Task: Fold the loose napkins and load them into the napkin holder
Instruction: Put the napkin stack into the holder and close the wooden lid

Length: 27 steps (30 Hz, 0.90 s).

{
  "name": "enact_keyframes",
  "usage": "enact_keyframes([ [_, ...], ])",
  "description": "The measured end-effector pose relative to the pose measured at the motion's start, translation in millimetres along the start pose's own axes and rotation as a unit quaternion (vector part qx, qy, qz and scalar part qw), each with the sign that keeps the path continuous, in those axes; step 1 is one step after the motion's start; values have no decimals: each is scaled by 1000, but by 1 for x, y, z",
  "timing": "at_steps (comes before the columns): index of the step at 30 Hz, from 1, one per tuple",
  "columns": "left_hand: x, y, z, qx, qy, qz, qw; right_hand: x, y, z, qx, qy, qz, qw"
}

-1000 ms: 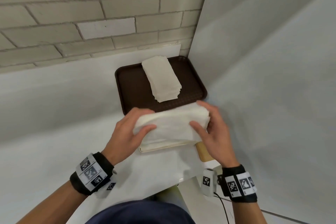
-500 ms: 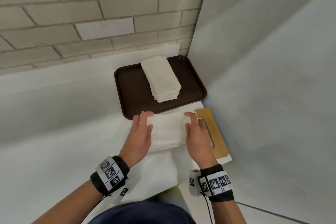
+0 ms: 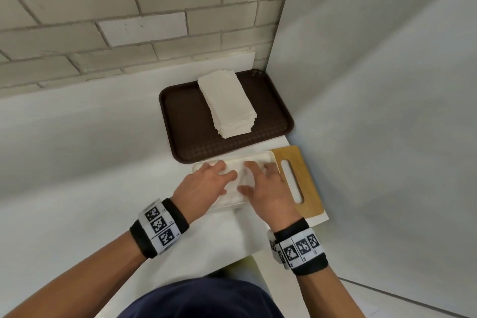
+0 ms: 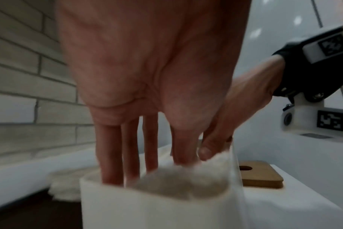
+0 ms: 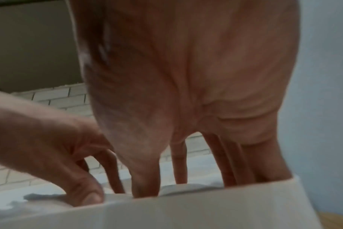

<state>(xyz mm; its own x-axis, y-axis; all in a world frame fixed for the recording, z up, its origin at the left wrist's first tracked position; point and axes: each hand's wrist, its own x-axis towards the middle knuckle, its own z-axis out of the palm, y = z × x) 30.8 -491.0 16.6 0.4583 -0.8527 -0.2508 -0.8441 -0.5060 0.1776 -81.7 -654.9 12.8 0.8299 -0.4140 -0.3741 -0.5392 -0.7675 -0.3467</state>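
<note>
White table [image 3: 77,162]: brown tray [image 3: 180,121] set at the back, white napkin holder [image 3: 268,156] just in front, wooden lid [image 3: 307,175] laid beside it.

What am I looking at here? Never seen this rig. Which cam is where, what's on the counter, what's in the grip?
No machine: a person works bare-handed, with tagged bands and a small camera on each wrist. The wide picture comes from a camera on the head, looking down. The two close, blurry ones look along each wrist at the fingers.

On the white counter sits a brown tray carrying a stack of napkins. Nearer is a white napkin holder, with a wooden lid with a slot beside it.

The left hand and right hand both press straight fingers down on the napkins in the holder. Neither has a grip on anything; they are pushing the bundle in.
</note>
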Motion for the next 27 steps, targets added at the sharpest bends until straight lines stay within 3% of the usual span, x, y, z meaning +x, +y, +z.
enact_keyframes([
  [4, 4, -1, -8, 83, -83, 16, 993, 15, 6, -2, -48, -46, 25, 997],
  [8, 22, -1, -5, 87, -111, 39, 989, 31, 5, 2, -90, -69, 23, 993],
  [15, 36, 8, -10, 62, -137, 40, 988, 11, 10, -10, -18, -45, -1, 999],
  [17, 31, 12, -16, 83, -132, 49, 987, -3, 15, -13, -33, 16, -16, 999],
  [19, 23, 17, -21, 115, -130, 43, 984, -13, 27, -12, 6, 140, -24, 990],
  [22, 9, 30, -15, 121, -124, 8, 985, -18, 57, -5, 132, 273, 64, 951],
  [25, -2, 59, 3, 64, -101, -13, 993, -16, 84, 14, 89, 204, 134, 966],
  [27, -1, 79, 21, -4, -85, -54, 995, -16, 92, 33, 7, 131, 122, 984],
])
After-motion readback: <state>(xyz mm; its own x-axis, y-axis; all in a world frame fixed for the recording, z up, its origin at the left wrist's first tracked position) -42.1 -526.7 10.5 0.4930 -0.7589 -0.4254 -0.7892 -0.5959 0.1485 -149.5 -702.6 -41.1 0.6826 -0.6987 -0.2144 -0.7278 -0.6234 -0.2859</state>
